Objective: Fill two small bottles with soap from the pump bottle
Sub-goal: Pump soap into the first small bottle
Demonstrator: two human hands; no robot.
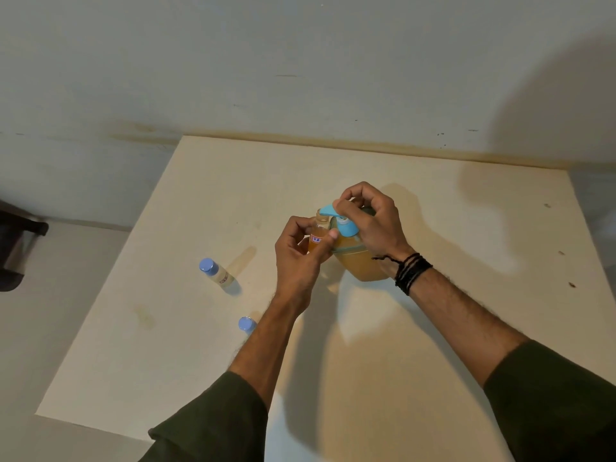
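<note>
Left hand (300, 251): I see it pinching an uncapped small bottle (318, 233) under the spout.
Right hand (373, 221): fingers curled on the pump bottle (358, 261) head.
Count: two small bottles, the other capped (216, 273) on the table (166, 328); one loose cap (246, 324).

Small bottle (316, 235) label: red print, unreadable.

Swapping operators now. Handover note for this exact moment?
Left hand: holds the open small clear bottle under the blue pump spout; it looks partly filled.
Right hand: on the pump head of the round amber soap bottle.
Second small clear bottle with blue cap stands capped at left, apparently unfilled. Loose blue cap lies near the left forearm.
Left: finish, cap, fill the second.
</note>
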